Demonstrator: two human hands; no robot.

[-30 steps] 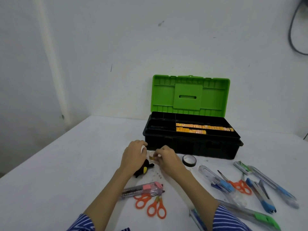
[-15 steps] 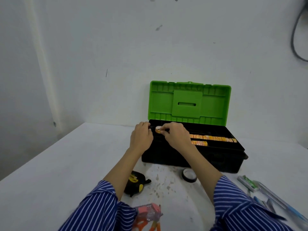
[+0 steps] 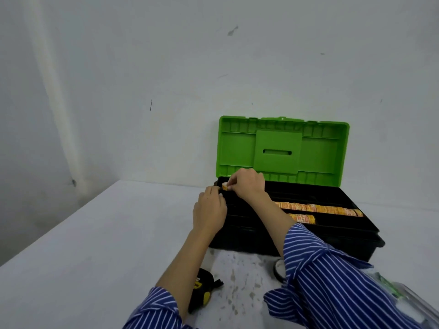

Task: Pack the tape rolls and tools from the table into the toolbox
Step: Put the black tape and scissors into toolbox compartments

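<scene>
On a white table (image 3: 95, 245) set against a pale wall, an open toolbox (image 3: 297, 236) sits toward the far side: a black base with its bright green lid (image 3: 282, 148) standing upright behind it. Inside the toolbox, two rows of orange-and-yellow tape rolls (image 3: 332, 208) already lie on edge in the long compartments at its right half, one row longer than the other.

Both arms, in blue striped sleeves, reach forward to the toolbox's far left corner. The right hand (image 3: 249, 186) has its fingers curled, pinching a small orange-and-white tape roll (image 3: 225, 186) just above that corner. The left hand (image 3: 209, 211) rests over the toolbox's left edge just beside the roll, fingers bent downward; whether it holds anything cannot be told from this angle.

In front of the toolbox, nearer the person, a black-and-yellow tape measure (image 3: 202, 290) lies on the table, partly hidden by the left forearm. A black tape roll (image 3: 278, 267) peeks out from under the right sleeve, close to the toolbox's front wall. Clear-bodied tools with green parts (image 3: 399, 295) show at the frame's lower right edge, too cropped to identify.

Judging from this, the packing looks partly done: many small rolls are stowed, one is about to go in, and the tape measure, black roll and tools remain outside.
</scene>
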